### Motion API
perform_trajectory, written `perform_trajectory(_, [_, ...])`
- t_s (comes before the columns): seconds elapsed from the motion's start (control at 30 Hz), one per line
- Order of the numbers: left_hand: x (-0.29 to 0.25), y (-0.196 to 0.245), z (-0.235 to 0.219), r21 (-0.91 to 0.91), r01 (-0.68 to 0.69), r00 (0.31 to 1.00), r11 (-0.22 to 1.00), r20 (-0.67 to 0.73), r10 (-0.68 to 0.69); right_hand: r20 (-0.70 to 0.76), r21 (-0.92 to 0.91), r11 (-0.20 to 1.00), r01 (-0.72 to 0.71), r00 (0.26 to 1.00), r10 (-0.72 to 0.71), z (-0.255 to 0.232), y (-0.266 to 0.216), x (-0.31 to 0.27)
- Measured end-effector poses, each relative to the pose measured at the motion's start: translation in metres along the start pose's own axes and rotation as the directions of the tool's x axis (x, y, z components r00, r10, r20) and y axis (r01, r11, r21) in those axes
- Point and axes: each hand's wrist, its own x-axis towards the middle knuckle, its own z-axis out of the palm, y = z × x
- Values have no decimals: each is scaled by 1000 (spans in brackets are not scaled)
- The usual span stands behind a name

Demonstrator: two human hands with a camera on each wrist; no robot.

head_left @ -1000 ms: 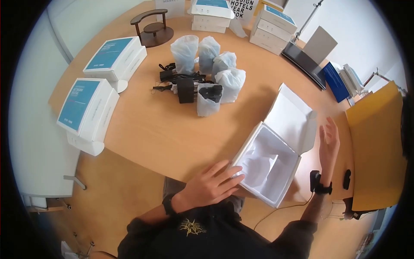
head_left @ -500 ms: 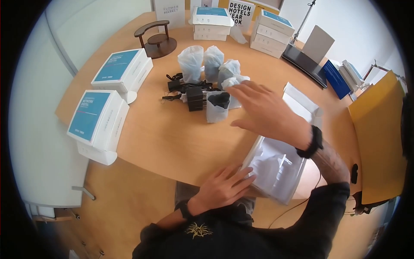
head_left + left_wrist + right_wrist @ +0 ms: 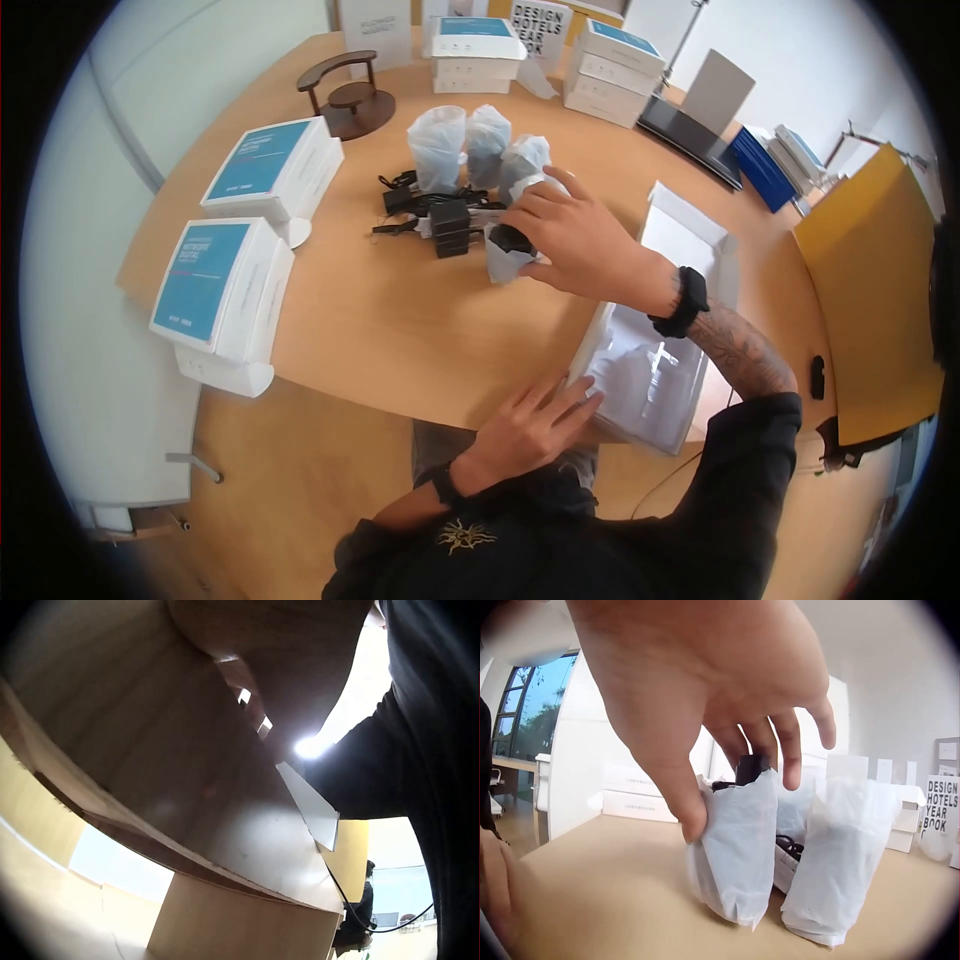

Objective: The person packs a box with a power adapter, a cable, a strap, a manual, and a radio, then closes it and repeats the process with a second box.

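In the head view my right hand (image 3: 580,240) reaches across to the nearest translucent white bag (image 3: 505,265), which has a black device showing at its open top. The right wrist view has my thumb against one side of this bag (image 3: 739,862), with the fingers bent over behind the black device (image 3: 751,769). My left hand (image 3: 525,430) rests its extended fingers on the near left edge of an open white box (image 3: 660,425). Inside the box lies a white moulded insert (image 3: 625,375). In the left wrist view that hand is dark against the tabletop.
More wrapped items (image 3: 437,150) stand behind, beside black adapters (image 3: 450,228) and cables. White-and-blue boxes (image 3: 215,280) line the left side, with other stacks (image 3: 610,75) at the back. A small brown wooden stand (image 3: 350,97) and a closed black laptop (image 3: 690,140) stand farther off.
My right hand has swung from the right of the box over to the wrapped items and lowered onto the nearest one. My left hand has stayed at the box edge.
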Motion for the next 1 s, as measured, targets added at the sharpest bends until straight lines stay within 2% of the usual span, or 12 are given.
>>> perform_trajectory(0.03, [-1, 0, 0, -21, -12, 1000, 1000, 9, 12, 9, 1, 1000, -24, 1000, 24, -5, -1, -7])
perform_trajectory(0.1, [0, 0, 1, -2, 10, 1000, 1000, 23, -10, -222, 39, 999, 3, 975, 5, -16, -2, -22])
perform_trajectory(0.2, [1, 2, 2, -52, 35, 999, 998, 7, -34, -205, 192, 963, -191, 952, 229, -68, -20, -50])
perform_trajectory(0.33, [1, -3, 0, 13, -11, 1000, 1000, 25, 11, -200, 267, 923, -277, 921, 334, -103, -26, -101])
perform_trajectory(0.4, [3, -5, -2, -8, -20, 999, 1000, 25, 20, -92, 283, 894, -347, 918, 386, -112, -28, -129])
perform_trajectory(0.47, [3, -4, -1, -26, -24, 999, 999, 23, 25, -47, 284, 869, -404, 900, 434, -111, -31, -158])
perform_trajectory(0.53, [4, -3, 0, -7, -1, 1000, 1000, -3, 1, 129, 283, 799, -530, 847, 516, -108, -33, -180])
perform_trajectory(0.67, [7, -2, -1, 13, -6, 1000, 1000, 3, 6, 213, 326, 724, -607, 794, 569, -83, -33, -215])
perform_trajectory(0.7, [7, -1, 0, 10, 0, 1000, 1000, -11, 0, 274, 345, 659, -668, 743, 610, -77, -33, -220])
perform_trajectory(0.8, [7, 0, 0, -6, 22, 1000, 1000, -20, -22, 263, 340, 698, -630, 776, 573, -57, -30, -228])
perform_trajectory(0.87, [8, 1, -1, -14, 38, 999, 999, -24, -38, 311, 377, 634, -675, 737, 600, -50, -30, -228])
perform_trajectory(1.0, [8, 0, -1, -25, 44, 999, 999, -16, -45, 249, 339, 724, -601, 799, 547, -30, -25, -235])
